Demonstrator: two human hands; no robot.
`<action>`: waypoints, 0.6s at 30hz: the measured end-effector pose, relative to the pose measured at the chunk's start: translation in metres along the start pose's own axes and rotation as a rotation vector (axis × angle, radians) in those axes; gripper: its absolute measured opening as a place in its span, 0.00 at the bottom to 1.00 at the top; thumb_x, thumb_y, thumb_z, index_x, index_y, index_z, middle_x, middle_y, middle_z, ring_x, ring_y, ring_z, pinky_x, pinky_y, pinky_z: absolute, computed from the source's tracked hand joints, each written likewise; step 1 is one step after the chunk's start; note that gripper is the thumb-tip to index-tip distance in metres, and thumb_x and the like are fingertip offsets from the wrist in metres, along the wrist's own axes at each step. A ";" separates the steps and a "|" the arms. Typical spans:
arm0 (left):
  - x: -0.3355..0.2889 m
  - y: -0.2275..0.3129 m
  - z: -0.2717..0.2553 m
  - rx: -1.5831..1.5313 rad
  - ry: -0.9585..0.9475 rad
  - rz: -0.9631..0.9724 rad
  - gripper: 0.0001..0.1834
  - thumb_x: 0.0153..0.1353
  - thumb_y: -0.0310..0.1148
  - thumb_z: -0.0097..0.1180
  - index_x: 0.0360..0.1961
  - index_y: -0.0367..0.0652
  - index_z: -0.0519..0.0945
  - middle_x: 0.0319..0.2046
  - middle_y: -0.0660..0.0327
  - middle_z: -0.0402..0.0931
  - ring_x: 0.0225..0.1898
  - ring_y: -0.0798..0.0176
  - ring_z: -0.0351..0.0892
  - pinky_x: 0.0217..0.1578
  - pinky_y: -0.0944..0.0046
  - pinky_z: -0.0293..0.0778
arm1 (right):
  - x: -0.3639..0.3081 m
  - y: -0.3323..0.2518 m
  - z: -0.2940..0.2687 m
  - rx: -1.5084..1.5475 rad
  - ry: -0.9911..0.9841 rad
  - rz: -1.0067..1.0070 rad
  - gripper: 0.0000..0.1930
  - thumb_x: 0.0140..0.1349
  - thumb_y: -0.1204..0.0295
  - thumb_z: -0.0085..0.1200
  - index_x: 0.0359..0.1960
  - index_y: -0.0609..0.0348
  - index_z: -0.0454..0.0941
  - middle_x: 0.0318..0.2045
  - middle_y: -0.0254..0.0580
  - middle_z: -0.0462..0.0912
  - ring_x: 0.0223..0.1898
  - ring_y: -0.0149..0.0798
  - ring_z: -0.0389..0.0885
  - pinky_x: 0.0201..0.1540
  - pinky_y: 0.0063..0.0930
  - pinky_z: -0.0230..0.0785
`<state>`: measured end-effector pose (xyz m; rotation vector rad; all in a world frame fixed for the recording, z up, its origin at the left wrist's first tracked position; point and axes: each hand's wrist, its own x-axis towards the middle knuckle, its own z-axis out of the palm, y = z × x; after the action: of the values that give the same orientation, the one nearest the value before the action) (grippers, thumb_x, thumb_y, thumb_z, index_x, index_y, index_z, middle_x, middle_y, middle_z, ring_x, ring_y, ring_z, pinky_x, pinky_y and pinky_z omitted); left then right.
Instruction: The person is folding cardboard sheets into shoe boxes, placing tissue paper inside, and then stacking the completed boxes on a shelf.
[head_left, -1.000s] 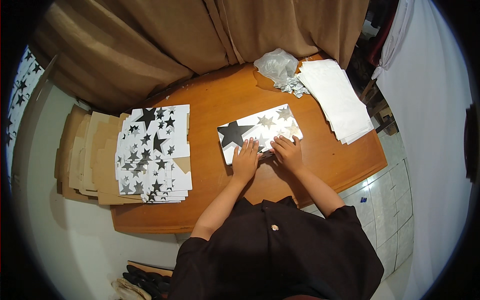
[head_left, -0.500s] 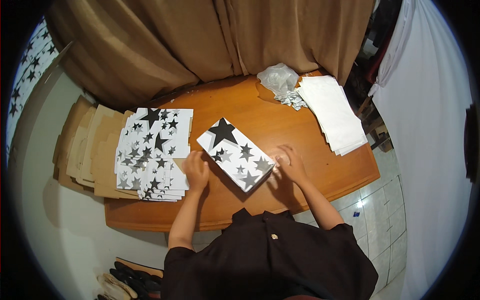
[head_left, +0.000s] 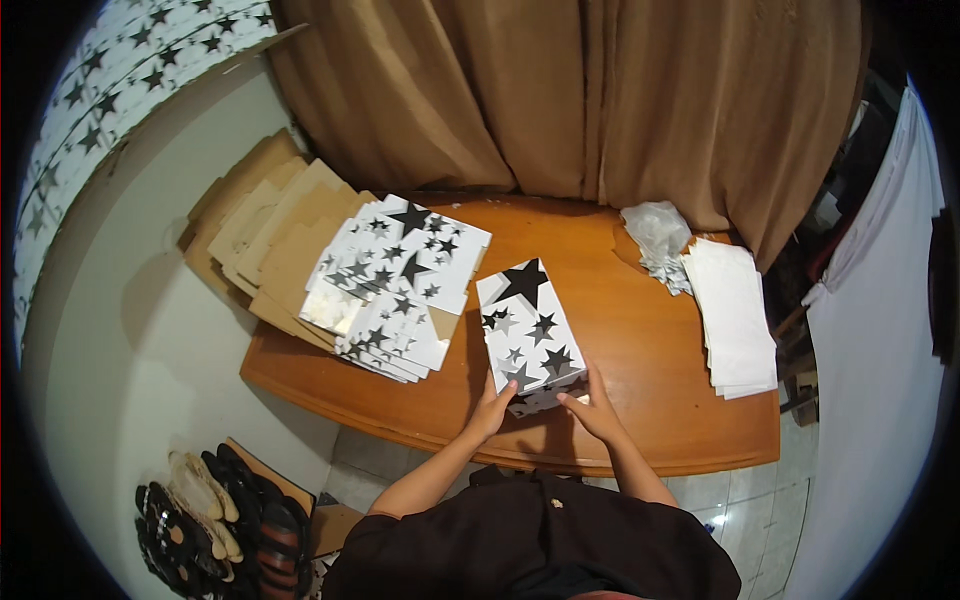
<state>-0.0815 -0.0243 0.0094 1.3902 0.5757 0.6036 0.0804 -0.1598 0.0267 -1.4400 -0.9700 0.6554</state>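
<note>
A closed white cardboard box printed with black and grey stars is between my hands, over the front part of the wooden table. My left hand grips its near left corner, thumb on the near side. At the near right corner my right hand holds the box too, its thumb across the near end and its fingers along the right side. The box's underside is hidden. Left of it lies a stack of flat star-printed cardboard blanks, overlapping plain brown ones.
Brown cardboard sheets lean toward the wall at left. A clear plastic bag and a stack of white paper sheets lie on the table's right side. Brown curtains hang behind; shoes are at lower left.
Both hands, which were apart beside the box, have closed on its near end. The box has turned to point more nearly away from me. My view has shifted left.
</note>
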 end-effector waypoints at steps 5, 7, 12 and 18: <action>-0.049 0.064 -0.016 0.012 0.002 0.116 0.34 0.68 0.42 0.40 0.66 0.35 0.43 0.63 0.53 0.51 0.65 0.60 0.48 0.63 0.63 0.46 | -0.003 -0.085 0.026 -0.260 0.020 -0.276 0.40 0.49 0.69 0.62 0.63 0.64 0.53 0.61 0.58 0.58 0.63 0.54 0.56 0.63 0.40 0.47; -0.075 0.084 -0.028 0.004 0.049 0.144 0.35 0.68 0.40 0.40 0.66 0.36 0.40 0.64 0.53 0.48 0.66 0.60 0.45 0.63 0.63 0.44 | -0.007 -0.107 0.046 -0.245 -0.006 -0.363 0.39 0.49 0.70 0.62 0.62 0.64 0.54 0.60 0.57 0.59 0.63 0.54 0.56 0.63 0.41 0.47; -0.168 0.132 -0.075 -0.016 0.241 0.241 0.36 0.68 0.38 0.39 0.67 0.36 0.35 0.66 0.54 0.42 0.67 0.61 0.39 0.64 0.63 0.39 | -0.033 -0.154 0.121 -0.215 -0.174 -0.522 0.41 0.47 0.77 0.58 0.64 0.63 0.50 0.64 0.54 0.53 0.67 0.49 0.50 0.66 0.39 0.41; -0.311 0.208 -0.113 0.061 0.480 0.367 0.38 0.66 0.35 0.39 0.67 0.36 0.31 0.66 0.54 0.39 0.67 0.61 0.38 0.64 0.62 0.39 | -0.084 -0.193 0.232 0.095 -0.382 -0.708 0.46 0.44 0.80 0.60 0.65 0.64 0.44 0.65 0.60 0.48 0.67 0.53 0.47 0.66 0.42 0.40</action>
<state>-0.3949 -0.1408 0.2114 1.4240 0.7263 1.2446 -0.1937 -0.1275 0.1751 -0.8033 -1.6156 0.4359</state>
